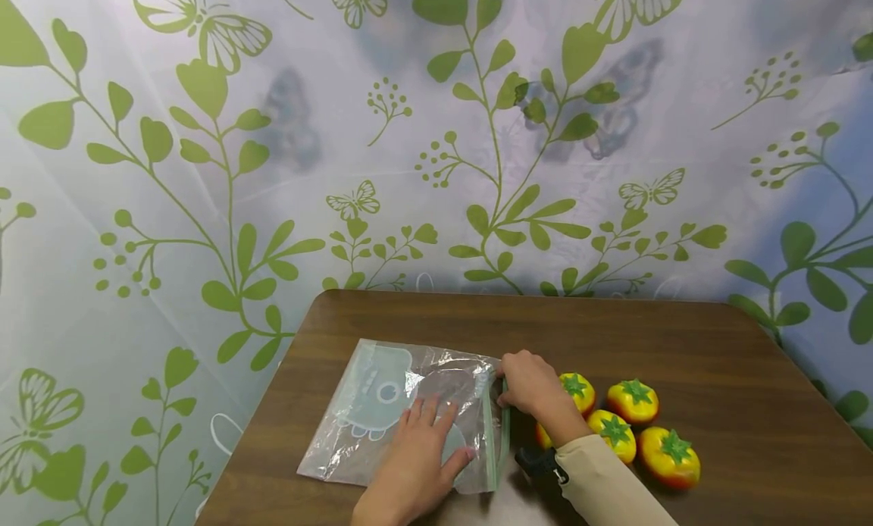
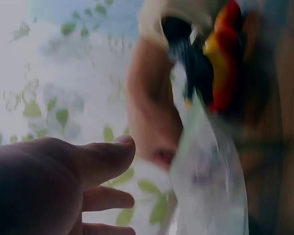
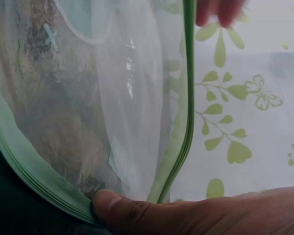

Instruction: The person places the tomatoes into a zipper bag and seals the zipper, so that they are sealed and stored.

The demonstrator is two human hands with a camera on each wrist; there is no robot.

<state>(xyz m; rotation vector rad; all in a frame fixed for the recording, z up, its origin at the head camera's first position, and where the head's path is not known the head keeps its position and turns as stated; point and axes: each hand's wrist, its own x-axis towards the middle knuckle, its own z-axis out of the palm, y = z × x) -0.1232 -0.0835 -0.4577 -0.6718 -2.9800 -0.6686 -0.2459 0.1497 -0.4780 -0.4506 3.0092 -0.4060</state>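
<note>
A clear zip bag with a pale blue cartoon print lies flat on the table, its green-edged mouth to the right. My left hand is over the bag, fingers spread and straight. At the far corner of the mouth, my right hand pinches the bag's rim. The right wrist view shows the thumb inside the rim and the two green zip edges spread apart. Beside the right forearm sit several yellow-and-red toy fruits with green leafy tops, one partly hidden behind the arm.
The brown wooden table has rounded back corners. Behind it hangs a pale curtain printed with green leaves and butterflies. A black strap is on the right wrist, below a beige sleeve.
</note>
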